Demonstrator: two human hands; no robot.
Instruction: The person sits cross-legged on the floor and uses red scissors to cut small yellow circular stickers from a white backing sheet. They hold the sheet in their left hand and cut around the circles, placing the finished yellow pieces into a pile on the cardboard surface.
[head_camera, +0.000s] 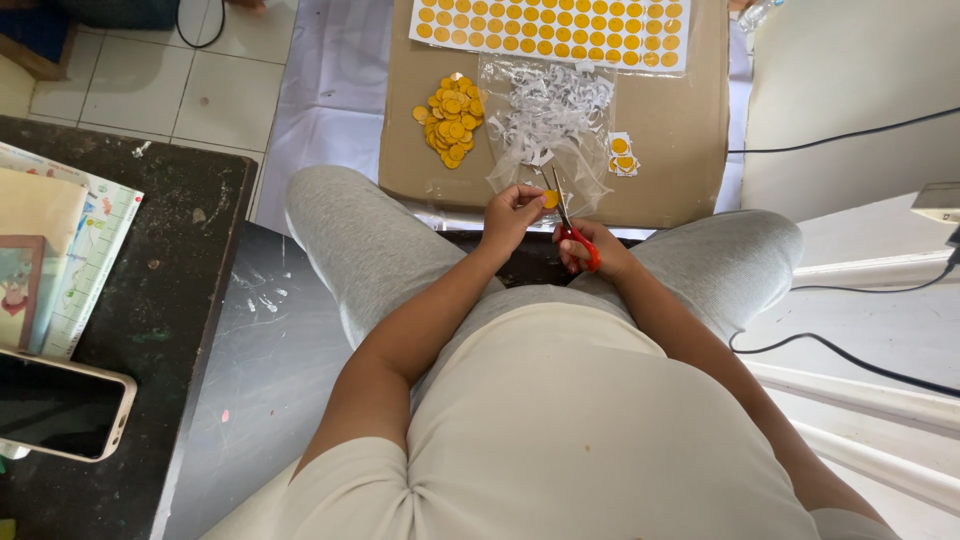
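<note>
The left hand pinches a small yellow paper disc between thumb and fingertips, holding it just above the near edge of the cardboard sheet that lies across the person's knees. The right hand is closed through the red handles of a pair of scissors. The blades point up and slightly left from that hand, away from the body, and their tips sit right at the disc's right side. So the disc lies to the left of the blades and touches or almost touches them; whether the blades are parted cannot be told at this size. The scissors' long axis runs roughly along the line from the person's lap toward the far edge of the cardboard.

Beyond the hands, near the middle of the cardboard, lies a clear plastic bag of white paper trimmings. To its left is a heap of cut yellow discs. To its right are two uncut square pieces. A printed sheet of yellow circles spans the far edge. The left hand is nearer the heap, the right nearer the squares
</note>
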